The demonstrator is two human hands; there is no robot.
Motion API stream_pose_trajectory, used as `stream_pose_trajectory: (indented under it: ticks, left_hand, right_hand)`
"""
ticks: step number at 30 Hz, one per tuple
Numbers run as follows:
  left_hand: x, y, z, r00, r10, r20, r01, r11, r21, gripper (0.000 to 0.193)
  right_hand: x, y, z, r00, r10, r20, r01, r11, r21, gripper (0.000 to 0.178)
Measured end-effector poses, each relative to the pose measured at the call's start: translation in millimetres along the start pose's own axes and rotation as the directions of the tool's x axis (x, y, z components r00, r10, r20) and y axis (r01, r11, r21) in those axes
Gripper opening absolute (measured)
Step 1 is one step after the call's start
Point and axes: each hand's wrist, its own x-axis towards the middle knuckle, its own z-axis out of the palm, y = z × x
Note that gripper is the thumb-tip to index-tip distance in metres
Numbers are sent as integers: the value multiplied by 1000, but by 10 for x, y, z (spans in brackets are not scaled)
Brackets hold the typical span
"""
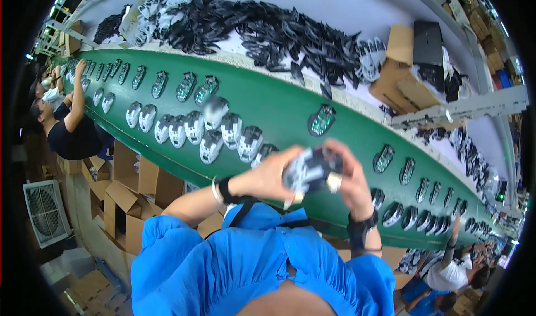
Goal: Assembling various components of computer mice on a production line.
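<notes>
Over the near edge of the green belt (pixel 268 87), I hold a computer mouse shell (pixel 312 170), silver-grey and black and slightly blurred. My left hand (pixel 269 175) grips its left side, and my right hand (pixel 353 183) is closed round its right side. Pale finger covers show on both thumbs. Left of my hands, several silver-and-black mouse shells (pixel 231 130) stand in a loose cluster. Beyond my hands, a black mouse base with a green circuit board (pixel 322 120) lies on the belt.
Black shell pieces (pixel 279 28) pile on the white ledge behind the belt. An open carton (pixel 399 87) stands there, near a metal bar (pixel 463 106). Cardboard boxes (pixel 139 176) sit below the belt at left. Co-workers (pixel 72 117) reach over the belt at both ends.
</notes>
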Motion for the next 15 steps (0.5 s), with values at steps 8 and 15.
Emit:
stream_pose_trajectory:
  ticks: [8, 15]
  left_hand:
    - [-539, 407, 175, 938, 308, -158, -303, 951, 57, 66]
    - [-359, 182, -270, 982, 105, -156, -102, 994, 25, 74]
  right_hand:
    - [-357, -241, 473, 967, -58, 247, 56, 998, 12, 74]
    - [361, -335, 462, 949, 0, 314, 77, 969, -235, 73]
